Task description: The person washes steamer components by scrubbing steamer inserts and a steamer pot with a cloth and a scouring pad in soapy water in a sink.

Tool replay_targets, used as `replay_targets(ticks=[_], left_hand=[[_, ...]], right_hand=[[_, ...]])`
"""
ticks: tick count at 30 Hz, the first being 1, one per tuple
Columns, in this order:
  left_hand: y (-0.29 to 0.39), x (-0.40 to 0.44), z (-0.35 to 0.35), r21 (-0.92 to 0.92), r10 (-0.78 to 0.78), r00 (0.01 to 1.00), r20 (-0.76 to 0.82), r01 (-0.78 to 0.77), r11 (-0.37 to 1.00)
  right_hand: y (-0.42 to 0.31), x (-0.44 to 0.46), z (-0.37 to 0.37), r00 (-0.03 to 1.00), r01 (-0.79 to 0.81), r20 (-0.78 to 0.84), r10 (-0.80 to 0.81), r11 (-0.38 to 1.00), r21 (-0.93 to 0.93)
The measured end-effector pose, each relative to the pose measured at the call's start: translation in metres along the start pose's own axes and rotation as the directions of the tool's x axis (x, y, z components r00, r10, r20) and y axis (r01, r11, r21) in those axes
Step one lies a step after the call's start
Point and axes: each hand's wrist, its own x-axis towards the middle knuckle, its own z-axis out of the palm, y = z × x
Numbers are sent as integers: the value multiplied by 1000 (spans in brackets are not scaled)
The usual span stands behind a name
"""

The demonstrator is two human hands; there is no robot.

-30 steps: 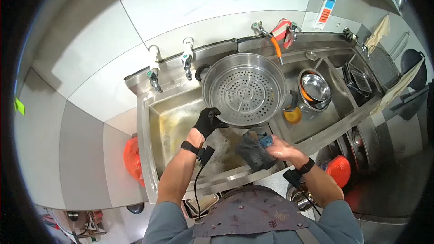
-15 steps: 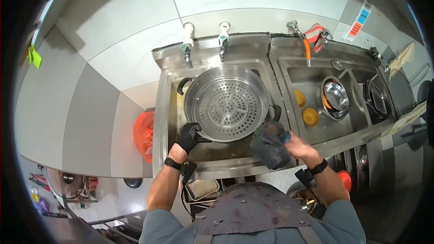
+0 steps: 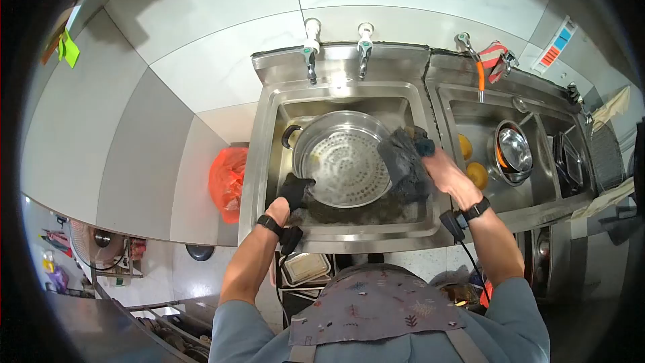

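Note:
A round metal steamer pan [image 3: 342, 191] with a perforated bottom and a black side handle sits in the left sink basin [image 3: 269, 161]. Its holes look blurred, as if under water. My left hand [image 3: 294, 191], in a black glove, closes on the near left of the pan's rim. At the pan's right side, my right hand [image 3: 424, 146] grips a dark grey cloth [image 3: 405, 168] that hangs over the rim. The cloth covers the right part of the pan, and the fingers of that hand are partly hidden.
Two taps [image 3: 365, 50] stand on the wall behind the basin. To the right, another basin holds stacked metal bowls [image 3: 515, 148] and yellow round items [image 3: 476, 175], below an orange hose [image 3: 480, 77]. A red plastic bag [image 3: 228, 185] hangs left of the sink.
The pan sits lower in the basin, and its holes have become blurred. My right hand has moved the cloth up from the front edge to the pan's right side. My view has shifted.

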Motion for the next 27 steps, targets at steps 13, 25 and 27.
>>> replay_targets(ticks=[13,25,27], left_hand=[[66,84,-63,585,269,935,-233,-86,806],[-40,183,-47,753,8,999,50,-43,656],[-14,161,-47,655,-110,988,-113,157,739]], right_hand=[[35,107,56,992,117,61,-110,985,-125],[116,166,87,984,-180,-149,101,512,-840],[119,175,102,949,-313,-247,197,471,-825]])
